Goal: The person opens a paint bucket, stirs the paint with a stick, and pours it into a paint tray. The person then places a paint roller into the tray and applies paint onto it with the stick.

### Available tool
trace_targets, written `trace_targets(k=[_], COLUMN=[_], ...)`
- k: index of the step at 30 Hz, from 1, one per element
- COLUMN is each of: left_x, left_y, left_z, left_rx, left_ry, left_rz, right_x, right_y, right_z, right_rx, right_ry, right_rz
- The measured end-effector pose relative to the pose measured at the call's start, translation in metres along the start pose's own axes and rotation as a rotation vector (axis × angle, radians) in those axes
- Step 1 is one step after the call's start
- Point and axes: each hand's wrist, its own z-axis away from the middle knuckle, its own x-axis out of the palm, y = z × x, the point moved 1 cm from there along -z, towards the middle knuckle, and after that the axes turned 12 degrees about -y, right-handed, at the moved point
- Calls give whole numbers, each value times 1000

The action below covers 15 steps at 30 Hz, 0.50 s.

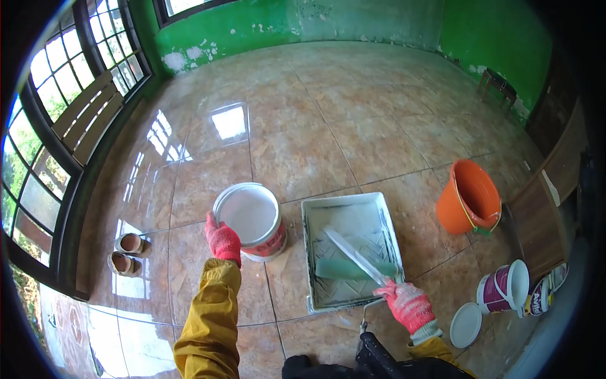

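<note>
Left hand clamped on tilted paint bucket rim, steadying it; right hand gripping paint roller resting in paint tray.

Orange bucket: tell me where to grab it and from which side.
Take the orange bucket by its near rim, coming from above. It tilts with its open mouth up and toward the camera, so that edge is exposed; its thin handle lies against the wall, harder to catch. Both hands are busy: the left hand on the paint bucket, the right hand on the roller.

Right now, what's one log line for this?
left hand: grips paint bucket rim | right hand: holds roller in tray | orange bucket: right
</note>
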Motion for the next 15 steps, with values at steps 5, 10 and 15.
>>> trace_targets(k=[5,10,15], left_x=[1,-7,-15], left_y=[6,25,73], left_z=[8,11,60], left_rx=[-9,-120,285], left_ry=[36,-14,276], left_rz=[-2,-179,-261], right_x=[-6,33,21], right_y=[-2,16,24], right_z=[-17,-20,-5], right_rx=[143,-9,26], right_ry=[-39,25,-16], right_rz=[69,-70,-189])
